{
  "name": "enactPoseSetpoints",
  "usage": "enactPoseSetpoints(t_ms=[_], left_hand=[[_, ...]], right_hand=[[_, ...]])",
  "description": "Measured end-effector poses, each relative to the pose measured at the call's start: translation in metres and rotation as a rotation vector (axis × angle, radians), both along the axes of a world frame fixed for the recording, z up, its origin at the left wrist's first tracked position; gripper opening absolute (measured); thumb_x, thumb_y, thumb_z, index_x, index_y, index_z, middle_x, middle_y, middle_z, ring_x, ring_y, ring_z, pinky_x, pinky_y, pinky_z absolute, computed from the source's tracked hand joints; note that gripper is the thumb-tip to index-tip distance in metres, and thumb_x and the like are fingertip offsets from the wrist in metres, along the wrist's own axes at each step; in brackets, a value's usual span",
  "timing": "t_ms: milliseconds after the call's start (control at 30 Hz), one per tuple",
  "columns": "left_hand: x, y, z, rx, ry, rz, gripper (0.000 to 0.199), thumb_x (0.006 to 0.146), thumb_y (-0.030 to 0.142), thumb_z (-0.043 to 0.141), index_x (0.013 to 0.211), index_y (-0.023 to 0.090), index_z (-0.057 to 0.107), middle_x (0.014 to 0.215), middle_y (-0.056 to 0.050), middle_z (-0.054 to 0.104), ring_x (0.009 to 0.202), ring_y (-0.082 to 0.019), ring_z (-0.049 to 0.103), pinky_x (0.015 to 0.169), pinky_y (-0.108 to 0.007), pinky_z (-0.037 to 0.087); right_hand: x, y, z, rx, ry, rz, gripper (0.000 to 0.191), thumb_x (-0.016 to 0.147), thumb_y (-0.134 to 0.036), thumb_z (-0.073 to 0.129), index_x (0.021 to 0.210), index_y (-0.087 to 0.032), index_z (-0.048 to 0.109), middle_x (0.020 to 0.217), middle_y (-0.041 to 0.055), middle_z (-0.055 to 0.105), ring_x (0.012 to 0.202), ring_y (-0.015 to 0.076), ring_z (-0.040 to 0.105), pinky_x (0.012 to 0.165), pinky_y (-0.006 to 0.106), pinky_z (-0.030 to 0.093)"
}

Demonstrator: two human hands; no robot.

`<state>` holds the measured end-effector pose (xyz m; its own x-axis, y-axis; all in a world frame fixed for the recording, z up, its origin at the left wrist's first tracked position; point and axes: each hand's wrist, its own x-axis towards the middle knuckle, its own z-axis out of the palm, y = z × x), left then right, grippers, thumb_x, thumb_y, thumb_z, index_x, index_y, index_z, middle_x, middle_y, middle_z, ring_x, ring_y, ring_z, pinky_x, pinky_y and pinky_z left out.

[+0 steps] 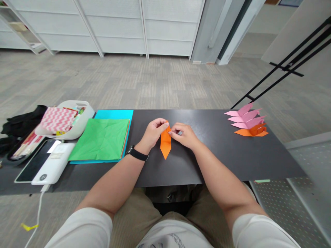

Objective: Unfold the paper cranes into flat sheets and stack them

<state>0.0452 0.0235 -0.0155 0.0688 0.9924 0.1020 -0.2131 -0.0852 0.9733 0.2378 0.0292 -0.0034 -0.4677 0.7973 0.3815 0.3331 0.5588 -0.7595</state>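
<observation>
An orange folded paper piece [166, 144] is between my hands near the middle of the dark table, its pointed end toward me. My left hand [153, 132] pinches its far end between thumb and fingers. On the piece's right edge, my right hand [184, 135] closes thumb and fingertips, with the other fingers curled. The fingers hide part of the upper folds. Over at the right of the table stand several finished folded-paper figures: pink ones [244, 117] in a row and an orange one [252, 131] nearest me.
Left of my hands lies a stack of green paper [102, 139] over blue sheets [113, 114]. Beyond it are a white basket [86, 119], a phone [32, 162] and a white power bank [55, 163] with a cable [38, 210]. A black stand [274, 70] rises behind the table's right side.
</observation>
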Motion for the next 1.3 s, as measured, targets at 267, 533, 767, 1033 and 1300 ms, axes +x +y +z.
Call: enactPoseSetpoints(t_ms=[267,533,767,1033,1300], left_hand=[[-0.001,0.001,0.002,-0.005,-0.12,0.026,0.018,0.084,0.035,0.078,0.086,0.019,0.068,0.082,0.001,0.063,0.073,-0.012,0.056,0.073,-0.026,0.048],[-0.002,0.004,-0.006,0.121,0.154,0.18,0.027,0.096,0.046,0.073,0.107,0.021,0.075,0.108,-0.005,0.076,0.103,-0.02,0.069,0.1,-0.035,0.054],[-0.009,-0.007,0.0,0.391,0.32,-0.076,0.045,0.103,0.054,0.064,0.135,0.022,0.068,0.13,-0.012,0.075,0.13,-0.028,0.068,0.116,-0.045,0.048],[0.001,-0.011,-0.008,0.332,0.337,-0.123,0.032,0.097,0.044,0.075,0.118,0.02,0.073,0.105,-0.007,0.079,0.093,-0.02,0.074,0.088,-0.032,0.058],[0.001,-0.006,-0.007,0.186,0.145,-0.111,0.032,0.09,0.048,0.08,0.103,0.019,0.076,0.102,-0.006,0.077,0.093,-0.02,0.072,0.086,-0.032,0.059]], right_hand=[[-0.001,-0.003,0.001,0.011,-0.037,0.047,0.019,0.092,-0.029,0.068,0.074,-0.024,0.065,0.075,-0.0008,0.065,0.07,0.0154,0.059,0.07,0.031,0.046],[0.01,0.014,-0.003,-0.126,0.201,-0.334,0.033,0.091,-0.048,0.071,0.072,-0.023,0.062,0.072,-0.0011,0.061,0.066,0.0149,0.052,0.065,0.031,0.042],[0.014,0.018,0.0,-0.458,0.578,-0.248,0.044,0.078,-0.065,0.083,0.076,-0.024,0.067,0.071,-0.0017,0.066,0.067,0.014,0.058,0.067,0.028,0.051],[0.011,0.021,-0.008,-0.838,0.639,-0.213,0.037,0.072,-0.05,0.09,0.081,-0.023,0.068,0.066,-0.0035,0.068,0.058,0.0095,0.061,0.055,0.02,0.049],[0.008,0.016,-0.004,-0.888,0.564,-0.134,0.043,0.069,-0.053,0.094,0.087,-0.023,0.068,0.07,-0.0034,0.069,0.061,0.0102,0.064,0.056,0.02,0.052]])
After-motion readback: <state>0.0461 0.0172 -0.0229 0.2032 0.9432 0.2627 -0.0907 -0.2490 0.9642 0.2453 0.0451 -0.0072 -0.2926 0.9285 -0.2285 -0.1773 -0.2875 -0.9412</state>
